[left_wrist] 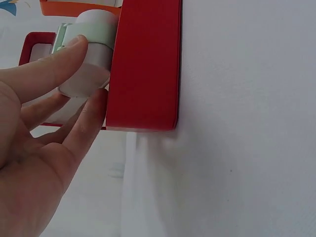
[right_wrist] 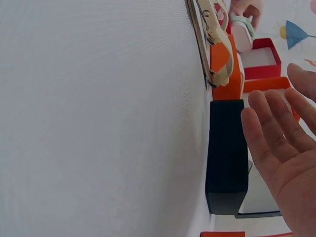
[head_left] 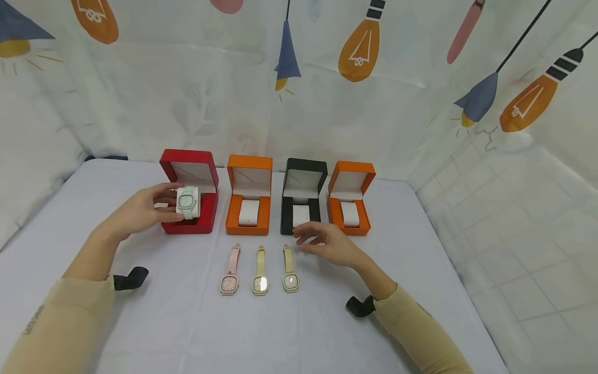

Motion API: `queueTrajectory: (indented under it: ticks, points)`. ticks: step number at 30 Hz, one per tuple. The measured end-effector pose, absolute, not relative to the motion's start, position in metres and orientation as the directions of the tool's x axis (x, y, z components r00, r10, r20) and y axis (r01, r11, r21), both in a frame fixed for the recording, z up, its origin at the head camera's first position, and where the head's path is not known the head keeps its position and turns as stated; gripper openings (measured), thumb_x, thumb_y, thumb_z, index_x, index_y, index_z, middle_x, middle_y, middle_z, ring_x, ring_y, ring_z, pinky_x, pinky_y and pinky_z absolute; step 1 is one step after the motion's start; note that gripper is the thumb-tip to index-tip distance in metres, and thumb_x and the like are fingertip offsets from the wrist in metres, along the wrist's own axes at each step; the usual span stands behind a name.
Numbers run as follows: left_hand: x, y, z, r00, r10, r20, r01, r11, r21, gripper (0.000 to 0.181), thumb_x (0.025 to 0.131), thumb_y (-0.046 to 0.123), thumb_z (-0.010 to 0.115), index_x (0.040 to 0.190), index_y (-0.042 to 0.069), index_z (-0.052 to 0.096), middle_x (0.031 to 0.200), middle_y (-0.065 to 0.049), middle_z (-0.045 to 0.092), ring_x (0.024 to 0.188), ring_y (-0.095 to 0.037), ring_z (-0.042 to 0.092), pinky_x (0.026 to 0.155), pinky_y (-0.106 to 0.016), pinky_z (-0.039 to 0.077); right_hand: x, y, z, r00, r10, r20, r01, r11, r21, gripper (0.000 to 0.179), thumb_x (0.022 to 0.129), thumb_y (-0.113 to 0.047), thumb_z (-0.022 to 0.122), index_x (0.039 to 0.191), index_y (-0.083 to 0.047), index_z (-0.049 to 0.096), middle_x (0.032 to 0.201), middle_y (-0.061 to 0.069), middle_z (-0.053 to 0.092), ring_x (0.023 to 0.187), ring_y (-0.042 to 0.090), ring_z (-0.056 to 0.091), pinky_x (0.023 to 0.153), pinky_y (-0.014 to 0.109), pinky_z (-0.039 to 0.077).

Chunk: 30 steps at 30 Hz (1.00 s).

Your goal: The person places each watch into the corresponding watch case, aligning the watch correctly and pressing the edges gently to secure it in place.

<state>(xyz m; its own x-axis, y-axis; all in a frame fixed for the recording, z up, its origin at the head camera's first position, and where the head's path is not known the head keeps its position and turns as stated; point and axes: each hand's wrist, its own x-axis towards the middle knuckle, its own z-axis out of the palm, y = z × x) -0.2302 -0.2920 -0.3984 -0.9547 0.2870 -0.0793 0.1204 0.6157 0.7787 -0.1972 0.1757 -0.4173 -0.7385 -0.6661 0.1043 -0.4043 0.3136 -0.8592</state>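
A mint-green watch point(head_left: 186, 201), its case a rounded square, wraps a plump white cushion point(head_left: 196, 200) with a smooth surface. The left hand point(head_left: 145, 205) grips that cushion, thumb on one side and fingers on the other, over the tray of the glossy, hard-edged red box point(head_left: 212, 212); whether the cushion touches the recess cannot be told.

At three o'clock from it stand a first orange box point(head_left: 249, 162), a black box point(head_left: 315, 165) and a second orange box point(head_left: 356, 166), each square-cornered, lid raised, holding a pale cushion, with narrow gaps between neighbours. The right hand point(head_left: 327, 243) holds nothing, fingers loosely bent, just off the black box's near edge at five o'clock.

Toward five o'clock from the red box, a pink watch point(head_left: 229, 283) and two cream-yellow watches point(head_left: 260, 284) lie flat, well apart. Smooth white cloth covers the desk point(head_left: 233, 337), stretching broadly toward six o'clock; its right edge slants down to four o'clock.
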Motion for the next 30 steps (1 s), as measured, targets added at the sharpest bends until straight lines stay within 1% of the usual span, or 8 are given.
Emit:
queueTrajectory:
  ticks: [3, 9, 11, 13, 16, 19, 24, 30]
  points:
    - [-0.2316, -0.2937, -0.397, -0.951, 0.293, -0.096, 0.113, 0.622, 0.774, 0.083, 0.094, 0.022, 0.077, 0.158, 0.0, 0.029, 0.138, -0.026, 0.049, 0.125, -0.044, 0.048, 0.08, -0.018, 0.053, -0.197, 0.1754, -0.4172, -0.739, -0.665, 0.105, -0.405, 0.315, -0.859, 0.04, 0.096, -0.006, 0.073, 0.134, 0.002, 0.062, 0.128, 0.018, 0.066, 0.11, 0.024, 0.066, 0.094, 0.035, 0.056]
    - [-0.2352, -0.2973, -0.3971, -0.944, 0.309, -0.111, 0.14, 0.685, 0.715, 0.085, 0.092, 0.028, 0.08, 0.156, -0.001, 0.033, 0.136, -0.026, 0.048, 0.122, -0.044, 0.048, 0.091, -0.042, 0.055, -0.1966, 0.1755, -0.4177, -0.74, -0.665, 0.103, -0.405, 0.318, -0.857, 0.04, 0.096, -0.007, 0.073, 0.134, 0.001, 0.062, 0.128, 0.017, 0.066, 0.11, 0.023, 0.066, 0.093, 0.036, 0.056]
    - [-0.2366, -0.2981, -0.3976, -0.94, 0.324, -0.107, 0.16, 0.696, 0.7, 0.084, 0.092, 0.028, 0.08, 0.156, 0.0, 0.034, 0.135, -0.025, 0.049, 0.122, -0.044, 0.048, 0.094, -0.051, 0.053, -0.1963, 0.1755, -0.4175, -0.74, -0.665, 0.102, -0.405, 0.319, -0.857, 0.04, 0.096, -0.007, 0.073, 0.134, 0.001, 0.062, 0.128, 0.016, 0.066, 0.11, 0.022, 0.066, 0.093, 0.036, 0.056]
    - [-0.2372, -0.2987, -0.3981, -0.935, 0.341, -0.101, 0.18, 0.698, 0.693, 0.083, 0.092, 0.028, 0.08, 0.156, 0.0, 0.035, 0.135, -0.024, 0.049, 0.122, -0.043, 0.047, 0.096, -0.056, 0.051, -0.1961, 0.1754, -0.4173, -0.739, -0.666, 0.103, -0.407, 0.32, -0.856, 0.04, 0.096, -0.007, 0.073, 0.134, 0.001, 0.062, 0.128, 0.016, 0.067, 0.109, 0.021, 0.066, 0.093, 0.036, 0.056]
    - [-0.2368, -0.2991, -0.3984, -0.928, 0.362, -0.087, 0.207, 0.697, 0.687, 0.082, 0.093, 0.026, 0.079, 0.156, 0.0, 0.034, 0.135, -0.023, 0.048, 0.124, -0.043, 0.044, 0.102, -0.066, 0.043, -0.1961, 0.1752, -0.4171, -0.735, -0.669, 0.108, -0.413, 0.316, -0.854, 0.04, 0.096, -0.007, 0.073, 0.134, 0.001, 0.062, 0.127, 0.017, 0.066, 0.109, 0.021, 0.067, 0.093, 0.036, 0.056]
    - [-0.2369, -0.2995, -0.3985, -0.924, 0.375, -0.077, 0.228, 0.7, 0.677, 0.081, 0.093, 0.025, 0.079, 0.156, 0.0, 0.034, 0.134, -0.023, 0.049, 0.125, -0.042, 0.042, 0.103, -0.068, 0.04, -0.1969, 0.1748, -0.4176, -0.732, -0.672, 0.112, -0.419, 0.314, -0.852, 0.04, 0.096, -0.007, 0.073, 0.134, 0.001, 0.062, 0.127, 0.017, 0.066, 0.108, 0.021, 0.067, 0.093, 0.036, 0.056]
    - [-0.2382, -0.2997, -0.3989, -0.918, 0.389, -0.079, 0.246, 0.714, 0.655, 0.084, 0.092, 0.028, 0.079, 0.156, -0.001, 0.033, 0.134, -0.023, 0.048, 0.125, -0.043, 0.042, 0.1, -0.066, 0.045, -0.197, 0.1744, -0.417, -0.734, -0.67, 0.112, -0.422, 0.32, -0.848, 0.041, 0.096, -0.007, 0.073, 0.134, 0.001, 0.062, 0.127, 0.017, 0.067, 0.108, 0.019, 0.066, 0.093, 0.035, 0.056]
    - [-0.2393, -0.2995, -0.4003, -0.913, 0.402, -0.07, 0.276, 0.735, 0.62, 0.085, 0.092, 0.027, 0.079, 0.157, -0.001, 0.032, 0.139, -0.026, 0.043, 0.129, -0.046, 0.037, 0.099, -0.068, 0.045, -0.1973, 0.1737, -0.4169, -0.733, -0.671, 0.114, -0.426, 0.322, -0.846, 0.041, 0.096, -0.007, 0.073, 0.135, 0.001, 0.062, 0.126, 0.016, 0.067, 0.107, 0.019, 0.066, 0.092, 0.036, 0.056]
